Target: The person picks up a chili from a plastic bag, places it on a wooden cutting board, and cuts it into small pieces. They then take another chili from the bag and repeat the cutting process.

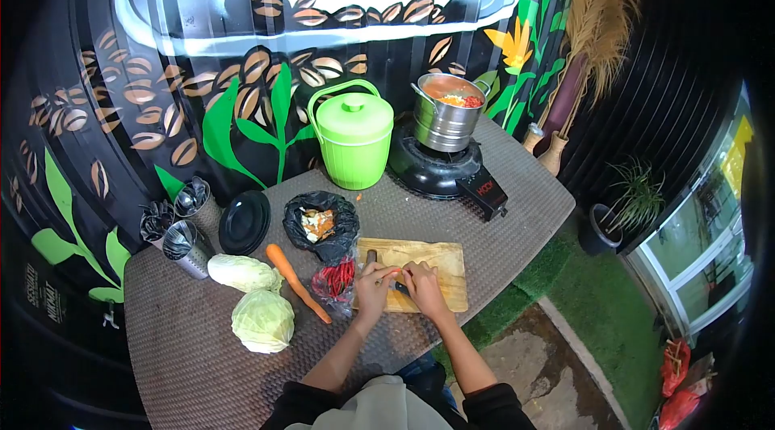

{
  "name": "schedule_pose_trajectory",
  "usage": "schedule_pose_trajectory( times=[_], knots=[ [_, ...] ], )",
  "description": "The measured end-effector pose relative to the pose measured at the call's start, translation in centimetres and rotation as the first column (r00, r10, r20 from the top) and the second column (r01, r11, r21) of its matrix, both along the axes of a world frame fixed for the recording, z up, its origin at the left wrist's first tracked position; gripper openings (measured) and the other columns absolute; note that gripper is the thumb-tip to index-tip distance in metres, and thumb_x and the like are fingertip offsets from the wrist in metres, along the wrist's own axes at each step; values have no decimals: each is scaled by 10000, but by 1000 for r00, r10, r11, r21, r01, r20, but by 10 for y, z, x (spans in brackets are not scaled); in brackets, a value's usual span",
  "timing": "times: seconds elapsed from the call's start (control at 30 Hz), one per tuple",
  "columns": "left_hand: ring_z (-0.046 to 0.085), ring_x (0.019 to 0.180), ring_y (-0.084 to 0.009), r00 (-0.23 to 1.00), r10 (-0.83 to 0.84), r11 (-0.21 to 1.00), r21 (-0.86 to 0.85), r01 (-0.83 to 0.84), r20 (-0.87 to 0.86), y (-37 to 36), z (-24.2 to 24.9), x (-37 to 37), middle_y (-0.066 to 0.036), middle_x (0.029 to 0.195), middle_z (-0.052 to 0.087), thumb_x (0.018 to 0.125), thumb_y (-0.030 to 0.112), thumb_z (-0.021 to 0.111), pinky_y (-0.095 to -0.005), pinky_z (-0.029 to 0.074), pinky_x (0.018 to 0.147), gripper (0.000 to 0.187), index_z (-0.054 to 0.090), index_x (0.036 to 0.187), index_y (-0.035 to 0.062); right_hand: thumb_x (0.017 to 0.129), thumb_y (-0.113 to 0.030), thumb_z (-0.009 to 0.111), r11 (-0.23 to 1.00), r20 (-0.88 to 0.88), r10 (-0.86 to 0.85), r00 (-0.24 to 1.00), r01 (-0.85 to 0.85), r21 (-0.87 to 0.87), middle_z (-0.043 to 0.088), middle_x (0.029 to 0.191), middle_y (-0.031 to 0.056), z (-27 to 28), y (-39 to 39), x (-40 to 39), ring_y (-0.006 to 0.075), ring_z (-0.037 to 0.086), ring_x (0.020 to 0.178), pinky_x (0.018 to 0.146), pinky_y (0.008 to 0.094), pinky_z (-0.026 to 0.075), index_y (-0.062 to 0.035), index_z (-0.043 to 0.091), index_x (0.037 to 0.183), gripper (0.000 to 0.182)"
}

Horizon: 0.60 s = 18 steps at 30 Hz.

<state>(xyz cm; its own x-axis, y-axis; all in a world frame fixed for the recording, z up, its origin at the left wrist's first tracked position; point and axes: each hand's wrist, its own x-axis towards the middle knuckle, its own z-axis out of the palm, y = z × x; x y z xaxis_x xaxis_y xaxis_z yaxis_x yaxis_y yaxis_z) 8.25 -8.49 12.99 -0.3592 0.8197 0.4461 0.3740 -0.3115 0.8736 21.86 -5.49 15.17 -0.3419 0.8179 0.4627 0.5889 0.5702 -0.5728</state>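
A: What is lying on the cutting board (428,264)?

B: Something small is sitting near its front-left corner, too small to identify. The left hand (373,285) is pinching it; the right hand (423,289) is closing around a dark knife handle (401,288) just beside.

A: And the board?

B: It is resting near the bench's (517,204) front edge. Red chillies (339,276) are lying just left, then 1 carrot (295,281) and 2 cabbages (254,301). A steel pot (446,115) is sitting on a stove (440,167) towards the back edge.
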Motion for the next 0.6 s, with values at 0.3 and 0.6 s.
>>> schedule_pose_trajectory(
  times=[0.3, 0.6],
  knots=[
    [593, 768, -201, 995, 24, 999, 29, -21, -92, -8, 1, 14, -62, 798, 642, 736, 32, 723, -305, 458, 680, 166, 745, 897, 65, 842, -140, 610, 993, -51, -41, 998, 47, 109, 500, 643, 98, -6, -9, -2, 269, 483, 680, 699, 385, 336, -35, 545, 742, 158],
    [599, 736, -196, 994, 102, 986, 135, -96, -38, -16, 4, 22, -78, 808, 640, 730, -45, 685, -293, 467, 664, 196, 739, 899, 37, 864, -78, 589, 975, -386, -191, 902, 220, 30, 464, 643, 124, -23, -24, -28, 251, 446, 615, 587, 374, 362, 3, 501, 748, 166]
  ],
)
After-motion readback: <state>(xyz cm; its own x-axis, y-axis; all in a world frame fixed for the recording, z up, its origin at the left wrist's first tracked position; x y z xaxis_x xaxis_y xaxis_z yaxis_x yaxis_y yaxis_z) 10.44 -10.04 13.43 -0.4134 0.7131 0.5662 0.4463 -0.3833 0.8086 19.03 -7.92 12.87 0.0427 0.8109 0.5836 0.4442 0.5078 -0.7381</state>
